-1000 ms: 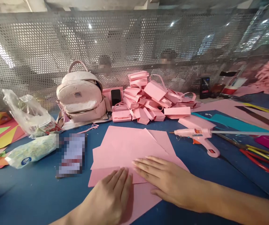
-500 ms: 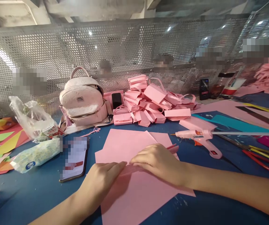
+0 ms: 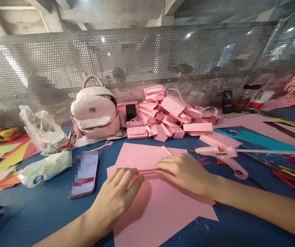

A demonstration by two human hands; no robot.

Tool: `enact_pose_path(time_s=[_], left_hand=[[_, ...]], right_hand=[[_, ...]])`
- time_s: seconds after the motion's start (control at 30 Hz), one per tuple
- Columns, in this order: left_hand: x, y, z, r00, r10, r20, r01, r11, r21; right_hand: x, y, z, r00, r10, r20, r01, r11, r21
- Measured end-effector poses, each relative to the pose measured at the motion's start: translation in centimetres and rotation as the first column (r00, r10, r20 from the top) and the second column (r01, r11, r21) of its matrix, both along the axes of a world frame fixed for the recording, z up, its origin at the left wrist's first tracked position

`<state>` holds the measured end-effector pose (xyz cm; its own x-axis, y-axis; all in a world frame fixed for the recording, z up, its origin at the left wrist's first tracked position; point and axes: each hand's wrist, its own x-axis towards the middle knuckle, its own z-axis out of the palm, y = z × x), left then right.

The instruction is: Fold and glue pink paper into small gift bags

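Pink paper sheets lie stacked and askew in front of me. Across them runs a narrow folded strip of pink paper. My left hand is at the strip's left end, fingers curled over it and thumb on the near side. My right hand has its fingers closed on the strip further right and hides that end. A pink glue gun lies just beyond my right hand, with a clear glue stick in its back. Left of the sheets is a phone with a lit screen.
Pink folded paper boxes are piled behind the sheets, beside a pale backpack. A tissue pack and plastic bag are on the left. Scissors lie right. A perforated metal screen stands behind the blue table.
My left hand has lifted slightly, its thumb now farther from the fingers. My right hand has shifted right along the folded strip. The whole view has moved a little.
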<state>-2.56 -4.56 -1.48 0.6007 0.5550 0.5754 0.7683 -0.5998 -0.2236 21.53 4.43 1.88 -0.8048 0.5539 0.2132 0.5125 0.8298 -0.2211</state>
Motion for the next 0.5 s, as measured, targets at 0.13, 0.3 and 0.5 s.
enact_pose_path(time_s=[0.13,0.3,0.5], left_hand=[[1.1,-0.3,-0.9,0.997,-0.073,-0.026,0.073,0.997,0.019],[1.6,-0.5,-1.3,0.994,-0.106,-0.008,0.106,0.994,0.001],[0.7,-0.3,-1.8,0.994,-0.043,-0.096,0.041,0.999,-0.023]], right_hand=[[0.4,0.2,0.0,0.995,-0.053,0.086,0.070,0.975,-0.210],[0.2,1.3,0.5,0.990,-0.109,0.089,0.132,0.938,-0.321],[-0.2,1.9,-0.3,0.994,-0.082,-0.069,0.032,0.844,-0.536]])
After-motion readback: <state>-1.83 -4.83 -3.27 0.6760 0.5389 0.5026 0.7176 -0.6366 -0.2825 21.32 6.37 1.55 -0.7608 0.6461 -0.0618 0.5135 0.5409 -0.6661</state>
